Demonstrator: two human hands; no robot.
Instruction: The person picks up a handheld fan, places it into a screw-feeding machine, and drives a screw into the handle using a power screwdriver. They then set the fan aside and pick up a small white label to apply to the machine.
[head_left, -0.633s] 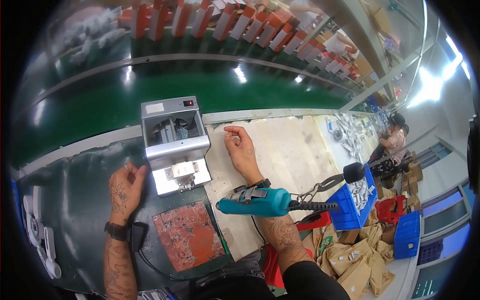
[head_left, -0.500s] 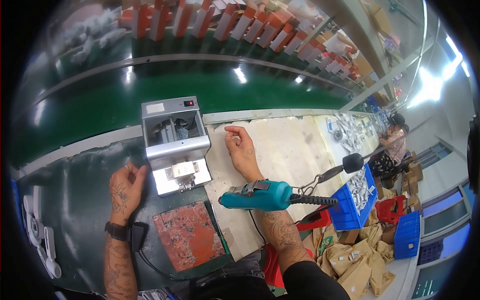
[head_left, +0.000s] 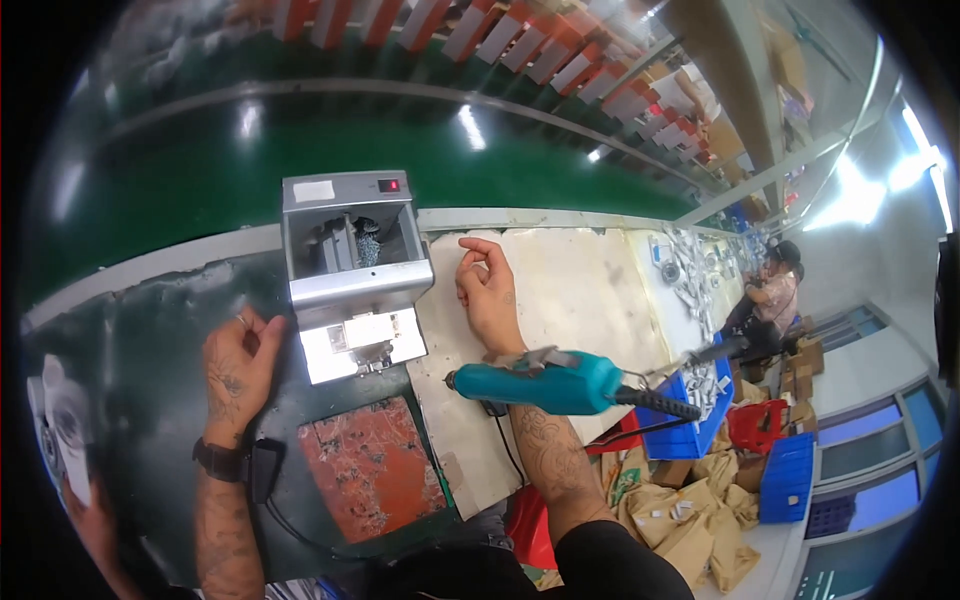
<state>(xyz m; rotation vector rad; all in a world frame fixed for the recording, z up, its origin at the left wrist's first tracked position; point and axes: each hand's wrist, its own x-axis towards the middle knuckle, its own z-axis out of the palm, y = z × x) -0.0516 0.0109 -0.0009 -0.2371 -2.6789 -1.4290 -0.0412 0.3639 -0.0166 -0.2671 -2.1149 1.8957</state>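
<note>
My left hand (head_left: 240, 365) rests on the dark green mat beside a grey metal screw feeder (head_left: 355, 290), its fingers loosely bent and thumb apart, with nothing visible in it. On the feeder's other side lies my right hand (head_left: 487, 295), over the pale board, index finger reaching out and the others half curled, also holding nothing visible. Small screws (head_left: 369, 248) fill part of the feeder's top bin. A teal electric screwdriver (head_left: 540, 382) hangs on its cord above my right forearm, hiding part of the wrist.
A worn red pad (head_left: 372, 468) lies nearer me. At the left edge, another person's hand (head_left: 95, 520) is at white plastic parts (head_left: 65, 410). Metal parts (head_left: 685, 270) and a blue bin (head_left: 690, 425) stand right. Beyond runs a green conveyor belt (head_left: 340, 125) with upright boxes behind it.
Another person's hand has come in at the lower left, by the white parts, which are now blurred. The view has shifted slightly; my hands stay on either side of the feeder.
</note>
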